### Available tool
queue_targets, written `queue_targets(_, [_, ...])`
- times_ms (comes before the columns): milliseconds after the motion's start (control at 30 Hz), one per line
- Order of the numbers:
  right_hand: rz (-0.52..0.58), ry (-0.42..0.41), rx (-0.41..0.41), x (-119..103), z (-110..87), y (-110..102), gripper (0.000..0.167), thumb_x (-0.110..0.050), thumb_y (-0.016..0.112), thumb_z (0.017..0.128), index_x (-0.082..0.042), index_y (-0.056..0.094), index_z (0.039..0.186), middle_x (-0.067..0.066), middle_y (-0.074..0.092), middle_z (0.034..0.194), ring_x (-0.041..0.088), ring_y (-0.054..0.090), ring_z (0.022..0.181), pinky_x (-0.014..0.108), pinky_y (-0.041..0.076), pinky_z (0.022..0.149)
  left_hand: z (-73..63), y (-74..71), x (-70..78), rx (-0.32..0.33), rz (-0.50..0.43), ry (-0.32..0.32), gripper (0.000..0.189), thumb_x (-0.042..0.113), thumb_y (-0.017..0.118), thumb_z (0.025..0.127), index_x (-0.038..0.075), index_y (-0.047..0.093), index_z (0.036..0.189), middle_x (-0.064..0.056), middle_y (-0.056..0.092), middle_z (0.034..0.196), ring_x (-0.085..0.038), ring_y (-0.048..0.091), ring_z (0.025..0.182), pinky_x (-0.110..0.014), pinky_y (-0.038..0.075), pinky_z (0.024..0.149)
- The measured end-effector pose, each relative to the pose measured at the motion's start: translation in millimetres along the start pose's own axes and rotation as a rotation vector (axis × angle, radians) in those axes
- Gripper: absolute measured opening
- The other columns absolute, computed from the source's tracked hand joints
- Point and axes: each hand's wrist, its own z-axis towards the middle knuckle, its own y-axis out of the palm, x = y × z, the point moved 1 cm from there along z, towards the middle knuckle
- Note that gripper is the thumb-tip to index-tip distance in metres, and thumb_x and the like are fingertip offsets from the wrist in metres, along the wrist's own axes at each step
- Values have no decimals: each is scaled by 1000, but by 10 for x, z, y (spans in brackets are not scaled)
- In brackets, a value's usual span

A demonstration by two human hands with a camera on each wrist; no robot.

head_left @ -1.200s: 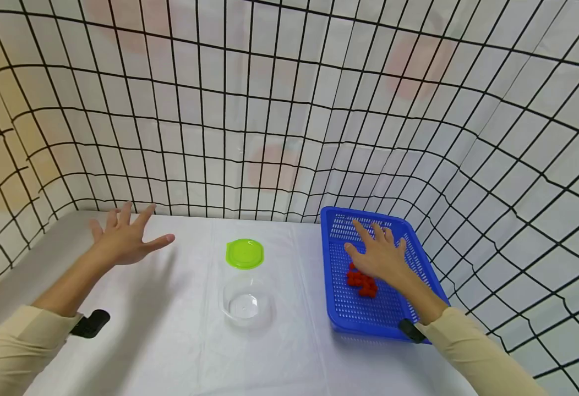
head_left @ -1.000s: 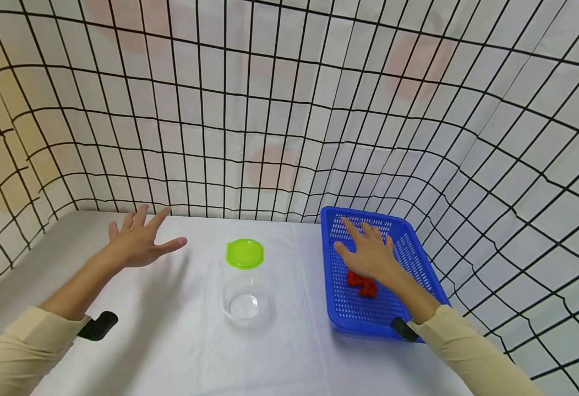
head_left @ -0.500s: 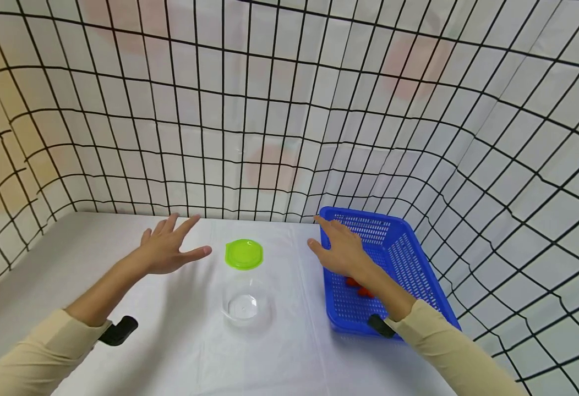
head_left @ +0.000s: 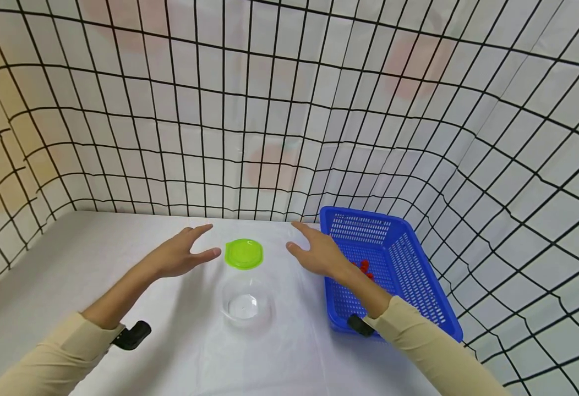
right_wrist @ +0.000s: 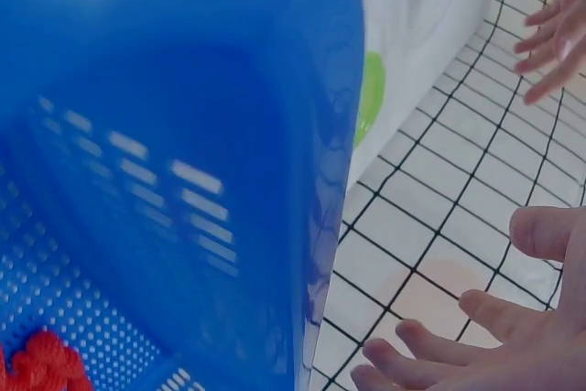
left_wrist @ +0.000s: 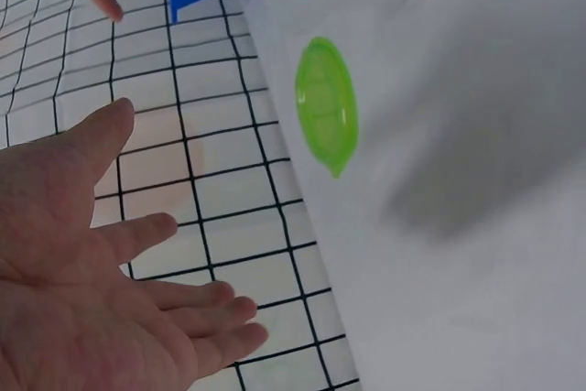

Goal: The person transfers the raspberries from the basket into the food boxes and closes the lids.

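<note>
My left hand (head_left: 177,256) hovers over the white table, left of a green lid (head_left: 244,254), its fingers extended and holding nothing. On the other side of the lid my right hand (head_left: 319,254) hangs near the left rim of a blue basket (head_left: 341,325), also with straight fingers and nothing held. Between the hands and nearer me stands a transparent round bowl (head_left: 242,308). Several small red pieces (head_left: 365,268) lie in the basket, partly hidden behind the right forearm. The left wrist view shows the left palm (left_wrist: 92,309) with spread fingers; in the right wrist view the red pieces (right_wrist: 46,365) look knobbly.
A black wire grid (head_left: 242,137) backed by white sheeting encloses the far edge and both sides of the table. The basket's right side stands close to the grid. White cloth (head_left: 260,363) covers the tabletop.
Both hands have moved inward toward the green lid: the left to the right, the right leftward from over the basket to its left rim. Lid, bowl and basket stay put.
</note>
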Motion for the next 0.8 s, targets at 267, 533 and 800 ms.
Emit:
queue_targets(267, [49, 69, -61, -41, 30, 105, 56, -41, 58, 100, -23, 48, 152, 16, 68, 130, 35, 65, 118, 53, 58, 93, 27, 109, -48, -44, -151, -92, 78, 57, 58, 97, 12, 37, 157, -29, 47, 150, -49, 50, 134, -66, 46, 105])
queue_targets(533, [95, 109, -80, -8, 46, 123, 48, -41, 60, 99, -19, 58, 142, 14, 73, 120, 29, 71, 107, 45, 61, 86, 33, 338, -127, -89, -488, -180, 65, 28, 70, 97, -1, 44, 149, -27, 65, 128, -33, 72, 96, -42, 63, 86])
queue_targets(800, [139, 157, -96, 15, 54, 87, 48, -43, 61, 99, -20, 59, 141, 11, 75, 112, 20, 72, 83, 38, 62, 77, -20, 604, -214, -147, -713, -221, 50, 10, 74, 91, -10, 57, 133, -23, 72, 106, -25, 73, 78, -38, 65, 76])
